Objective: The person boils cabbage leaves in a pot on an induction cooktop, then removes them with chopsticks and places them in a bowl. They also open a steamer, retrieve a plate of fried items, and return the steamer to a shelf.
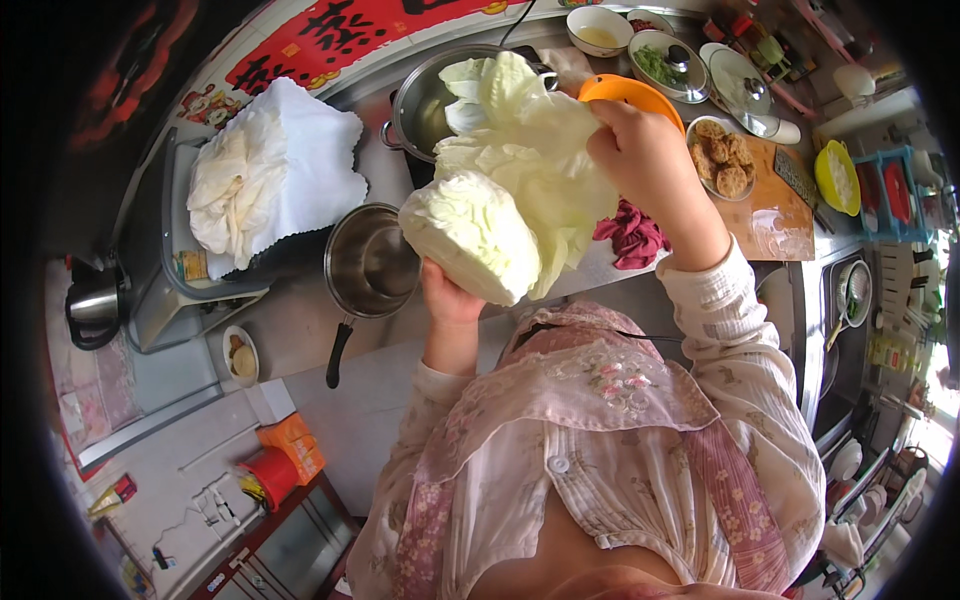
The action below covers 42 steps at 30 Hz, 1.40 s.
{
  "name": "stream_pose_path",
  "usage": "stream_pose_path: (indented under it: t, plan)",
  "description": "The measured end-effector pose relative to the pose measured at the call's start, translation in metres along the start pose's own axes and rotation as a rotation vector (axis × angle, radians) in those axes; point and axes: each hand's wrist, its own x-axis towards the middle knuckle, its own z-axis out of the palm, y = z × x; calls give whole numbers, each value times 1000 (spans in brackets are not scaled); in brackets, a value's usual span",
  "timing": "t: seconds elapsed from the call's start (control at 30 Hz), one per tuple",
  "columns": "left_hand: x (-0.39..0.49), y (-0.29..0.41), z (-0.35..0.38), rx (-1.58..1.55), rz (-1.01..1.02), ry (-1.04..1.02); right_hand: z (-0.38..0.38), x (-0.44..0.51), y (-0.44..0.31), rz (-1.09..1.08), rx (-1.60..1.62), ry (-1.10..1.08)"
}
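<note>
My left hand [450, 296] supports a pale cabbage head [476, 236] from below and at its side. Large loose cabbage leaves [559, 142] hang from my right hand [634, 142], its fingers pinched on their upper edge. Those leaves overlap the right side of the head; whether any is still joined to it cannot be told. Behind them stands a wide steel pot [424, 112], partly hidden by the leaves. A steel saucepan [371, 262] with a black handle is just left of the cabbage head. A dark red cloth [634, 235] lies below my right forearm.
An orange bowl [637, 94] sits behind my right hand. Further right are a plate of fried pieces [724, 157], a wooden cutting board [780, 217] and a yellow-green colander [838, 176]. Lidded bowls [671, 67] line the back. White cloths [300, 157] cover something at left.
</note>
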Motion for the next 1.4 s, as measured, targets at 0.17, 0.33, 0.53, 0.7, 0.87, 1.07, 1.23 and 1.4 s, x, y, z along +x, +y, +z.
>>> stream_pose_path:
  t: [0.17,0.33,0.53,0.7,0.87,1.07,1.23,1.4]
  plan:
    - [6,0,1,-183,54,-118,-13,7,-35,-179,47,135]
    - [25,-4,-1,-310,119,213,-26,17,-43,-134,4,174]
    - [34,7,-8,-233,216,113,-26,28,-13,-6,-25,389]
    - [29,23,-15,-486,65,-82,0,69,26,91,52,354]
    - [18,25,-22,-642,-52,-98,81,130,51,105,90,137]
    - [-11,16,-58,-611,-66,-46,182,148,58,139,-3,-168]
    - [-32,13,-80,-636,-90,-24,180,96,89,-12,59,141]
    - [-36,19,-64,-675,-130,-59,92,20,188,78,-225,-145]
